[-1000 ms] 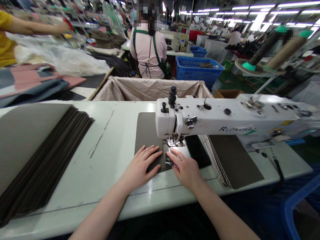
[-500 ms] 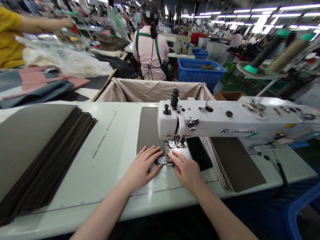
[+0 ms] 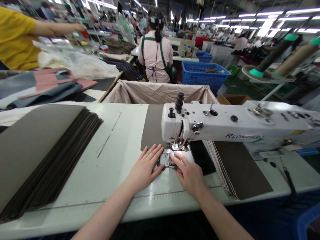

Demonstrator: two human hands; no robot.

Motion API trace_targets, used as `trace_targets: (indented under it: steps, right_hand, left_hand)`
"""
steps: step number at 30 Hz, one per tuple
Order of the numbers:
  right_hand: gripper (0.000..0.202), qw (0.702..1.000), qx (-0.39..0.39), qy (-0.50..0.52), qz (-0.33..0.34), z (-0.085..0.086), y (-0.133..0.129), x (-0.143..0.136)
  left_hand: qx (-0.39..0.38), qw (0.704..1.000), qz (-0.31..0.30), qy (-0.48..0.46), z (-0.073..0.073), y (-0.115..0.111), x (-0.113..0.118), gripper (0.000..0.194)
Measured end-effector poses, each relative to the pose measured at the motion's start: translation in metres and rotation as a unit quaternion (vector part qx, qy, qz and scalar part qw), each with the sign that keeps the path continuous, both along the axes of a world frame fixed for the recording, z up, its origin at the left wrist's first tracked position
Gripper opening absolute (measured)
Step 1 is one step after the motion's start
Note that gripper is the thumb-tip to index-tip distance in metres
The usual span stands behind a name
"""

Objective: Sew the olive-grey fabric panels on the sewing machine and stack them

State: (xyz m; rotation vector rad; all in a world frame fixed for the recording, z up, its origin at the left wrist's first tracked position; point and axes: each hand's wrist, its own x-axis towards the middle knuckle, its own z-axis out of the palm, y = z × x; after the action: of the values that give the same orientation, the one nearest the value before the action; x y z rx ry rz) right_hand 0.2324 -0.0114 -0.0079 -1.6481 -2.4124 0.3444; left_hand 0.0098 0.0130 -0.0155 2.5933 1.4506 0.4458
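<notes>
A dark grey-brown flat panel (image 3: 152, 125) lies on the table, its right part passing behind and under the head of a white sewing machine (image 3: 212, 121). My left hand (image 3: 147, 165) rests palm down with fingers stretched, their tips at the panel's near edge. The presser foot (image 3: 178, 146) stands just beyond both hands, over the shiny needle plate (image 3: 166, 160). On the plate's right side lies my right hand (image 3: 191, 175), index and middle fingers reaching forward, the others bent beneath. I see nothing held in it, though its thumb is mostly hidden.
To the left stands a thick stack of similar panels (image 3: 50, 153). Stitched-edge panels (image 3: 242, 170) lie under the machine arm at right. Beyond the table are a fabric-lined bin (image 3: 160, 91), a blue crate (image 3: 203, 75), a seated co-worker (image 3: 156, 56) and a yellow-sleeved person (image 3: 18, 35).
The panel has slid away from me past the presser foot, baring more of the needle plate. Both hands stay close to the plate. The whole view has shifted slightly.
</notes>
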Motion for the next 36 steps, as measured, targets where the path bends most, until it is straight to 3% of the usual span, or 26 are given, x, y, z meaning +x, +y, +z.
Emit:
trace_targets:
  steps: [36]
  right_hand:
    - [0.053, 1.0, 0.01, 0.021, 0.003, -0.0028, -0.0005, 0.0015]
  left_hand:
    - [0.007, 1.0, 0.007, 0.005, 0.0015, -0.0001, 0.0006, 0.068]
